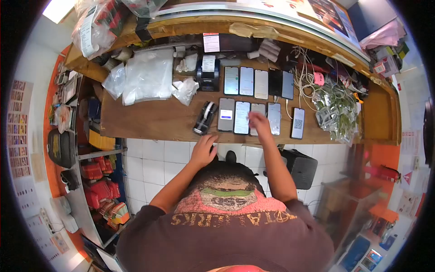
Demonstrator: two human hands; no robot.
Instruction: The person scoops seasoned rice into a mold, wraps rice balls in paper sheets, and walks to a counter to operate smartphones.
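Note:
My left hand (204, 149) rests at the front edge of the wooden table, fingers stretched loosely, holding nothing. Just beyond its fingertips lies a black tape dispenser (199, 124) with a white roll. My right hand (259, 122) hovers over or touches a grey-screened phone (258, 109), partly covering it. Its fingers look bent, but blur hides how they close. Beside it are a lit phone (242, 118), a phone showing a white pop-up (226, 115) and another phone (273, 119). Several more phones form a back row, including a green-tinted one (231, 80).
A phone with a QR code (297, 123) lies right, near white cables (301, 72) and a heap of small plastic packets (337, 111). At the back stand a label printer (208, 81) and clear plastic bags (149, 75). A wooden shelf (204, 28) overhangs the table.

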